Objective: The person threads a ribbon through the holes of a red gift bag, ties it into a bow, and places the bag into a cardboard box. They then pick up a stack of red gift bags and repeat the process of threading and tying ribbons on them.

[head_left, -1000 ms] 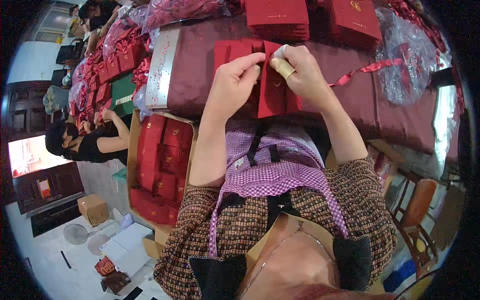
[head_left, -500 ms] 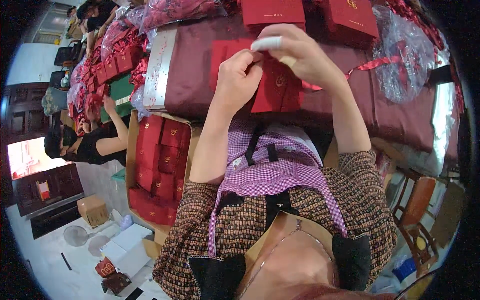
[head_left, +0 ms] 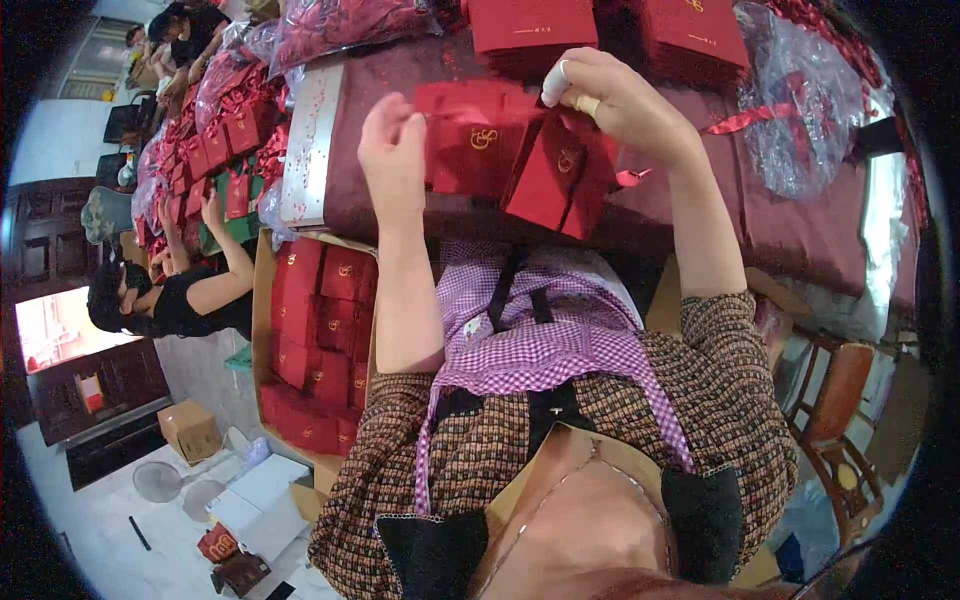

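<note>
A small red cardboard gift box (head_left: 555,175) with a gold emblem is held above the maroon cloth-covered table (head_left: 800,230), half formed — its flaps stand open and a red satin ribbon (head_left: 740,122) trails loose, untied. It is gripped by the right hand (head_left: 615,100), closed on its top; a flap edge is pinched by the left hand (head_left: 393,150). Finished matte boxes fill a brown carton (head_left: 262,300) beside.

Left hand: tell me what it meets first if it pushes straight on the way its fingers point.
Probably the flat red bag right beside the left hand, whose fingers reach toward it; depth is unclear.
</note>
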{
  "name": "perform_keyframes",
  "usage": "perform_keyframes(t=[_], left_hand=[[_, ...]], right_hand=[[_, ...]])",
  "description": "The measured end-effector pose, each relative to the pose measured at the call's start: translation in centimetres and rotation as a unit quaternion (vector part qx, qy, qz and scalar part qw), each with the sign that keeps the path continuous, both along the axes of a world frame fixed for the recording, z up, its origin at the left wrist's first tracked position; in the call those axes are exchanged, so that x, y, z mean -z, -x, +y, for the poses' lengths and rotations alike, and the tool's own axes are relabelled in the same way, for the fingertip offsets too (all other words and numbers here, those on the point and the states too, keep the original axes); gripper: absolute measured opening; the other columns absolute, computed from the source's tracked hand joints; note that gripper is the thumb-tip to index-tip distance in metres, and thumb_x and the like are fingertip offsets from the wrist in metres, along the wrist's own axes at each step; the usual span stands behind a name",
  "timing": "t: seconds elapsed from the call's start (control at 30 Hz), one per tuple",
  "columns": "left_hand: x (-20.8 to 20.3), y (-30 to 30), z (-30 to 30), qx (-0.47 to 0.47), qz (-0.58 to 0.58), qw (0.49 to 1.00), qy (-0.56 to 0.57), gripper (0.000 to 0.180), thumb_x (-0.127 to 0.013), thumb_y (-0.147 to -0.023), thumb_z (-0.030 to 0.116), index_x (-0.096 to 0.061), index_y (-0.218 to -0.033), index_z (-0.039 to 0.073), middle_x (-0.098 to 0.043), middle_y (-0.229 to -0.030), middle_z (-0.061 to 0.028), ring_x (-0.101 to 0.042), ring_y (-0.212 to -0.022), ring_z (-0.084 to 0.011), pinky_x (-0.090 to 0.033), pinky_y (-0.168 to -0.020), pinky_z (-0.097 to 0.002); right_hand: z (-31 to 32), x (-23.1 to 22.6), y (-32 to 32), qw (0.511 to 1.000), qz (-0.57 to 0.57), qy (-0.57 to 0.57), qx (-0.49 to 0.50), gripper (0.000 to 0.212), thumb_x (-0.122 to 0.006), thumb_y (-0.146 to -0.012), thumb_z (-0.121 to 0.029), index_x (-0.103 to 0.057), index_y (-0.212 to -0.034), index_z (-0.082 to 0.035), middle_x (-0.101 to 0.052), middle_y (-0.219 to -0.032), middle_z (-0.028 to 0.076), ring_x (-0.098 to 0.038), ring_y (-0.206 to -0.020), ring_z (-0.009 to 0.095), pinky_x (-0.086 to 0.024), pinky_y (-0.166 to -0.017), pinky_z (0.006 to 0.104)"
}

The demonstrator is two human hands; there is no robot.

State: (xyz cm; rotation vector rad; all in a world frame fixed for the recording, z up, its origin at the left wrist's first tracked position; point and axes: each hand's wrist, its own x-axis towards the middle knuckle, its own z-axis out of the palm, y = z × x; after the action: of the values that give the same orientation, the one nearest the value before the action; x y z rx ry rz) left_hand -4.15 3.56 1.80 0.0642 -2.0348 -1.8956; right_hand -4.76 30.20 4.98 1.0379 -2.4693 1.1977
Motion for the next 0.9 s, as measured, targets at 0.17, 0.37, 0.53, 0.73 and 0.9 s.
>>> perform_keyframes(t=[0.17, 0.37, 0.53, 0.73, 0.9], left_hand=[[-0.7, -3.9, 2.3, 0.094, 0.114, 0.961, 0.233, 0.009, -0.069, -0.081, 0.008, -0.067, -0.086, 0.001, -0.059, -0.083, -0.0076, -0.059, -0.079, -0.0170, -0.047, -0.069, -0.0285], [0.9, -4.4, 4.5, 0.133, 0.059, 0.920, 0.365, 0.017, -0.074, -0.077, 0.012, -0.065, -0.085, 0.000, -0.061, -0.081, -0.0098, -0.060, -0.073, -0.0188, -0.048, -0.068, -0.0301], [2.0, -3.5, 3.5, 0.088, 0.046, 0.930, 0.355, 0.017, -0.073, -0.076, 0.012, -0.066, -0.080, -0.002, -0.059, -0.078, -0.0142, -0.059, -0.072, -0.0270, -0.047, -0.067, -0.0370], [1.8, -3.2, 3.7, 0.079, -0.025, 0.941, 0.327, 0.019, -0.071, -0.078, 0.016, -0.068, -0.081, -0.003, -0.064, -0.078, -0.0168, -0.063, -0.071, -0.0303, -0.049, -0.067, -0.0382], [1.6, -2.8, 3.6, 0.105, -0.051, 0.944, 0.309, 0.021, -0.068, -0.081, 0.017, -0.069, -0.090, -0.003, -0.068, -0.080, -0.0180, -0.066, -0.072, -0.0303, -0.050, -0.068, -0.0366]], right_hand=[[-0.7, 1.3, 1.2, 0.999, -0.002, 0.024, 0.026, 0.006, -0.058, -0.085, -0.006, -0.062, -0.088, -0.003, -0.062, -0.084, 0.012, -0.060, -0.084, 0.031, -0.048, -0.074, 0.0405], [-0.8, 3.6, 1.2, 0.992, -0.054, 0.107, 0.039, 0.022, -0.059, -0.085, -0.008, -0.064, -0.106, -0.004, -0.066, -0.102, 0.015, -0.064, -0.095, 0.028, -0.049, -0.085, 0.0363], [4.8, 3.8, -1.5, 0.981, -0.081, 0.045, 0.170, 0.028, -0.066, -0.081, -0.013, -0.065, -0.107, -0.004, -0.066, -0.108, 0.013, -0.063, -0.100, 0.028, -0.049, -0.085, 0.0358], [6.6, 7.1, -7.3, 0.969, 0.029, -0.165, 0.180, 0.024, -0.068, -0.079, -0.016, -0.067, -0.099, -0.004, -0.065, -0.097, 0.013, -0.061, -0.092, 0.032, -0.048, -0.082, 0.0381], [5.5, 7.7, -7.7, 0.965, -0.065, 0.033, 0.253, 0.019, -0.069, -0.082, -0.014, -0.067, -0.098, -0.003, -0.066, -0.090, 0.007, -0.062, -0.088, 0.023, -0.047, -0.078, 0.0315]])
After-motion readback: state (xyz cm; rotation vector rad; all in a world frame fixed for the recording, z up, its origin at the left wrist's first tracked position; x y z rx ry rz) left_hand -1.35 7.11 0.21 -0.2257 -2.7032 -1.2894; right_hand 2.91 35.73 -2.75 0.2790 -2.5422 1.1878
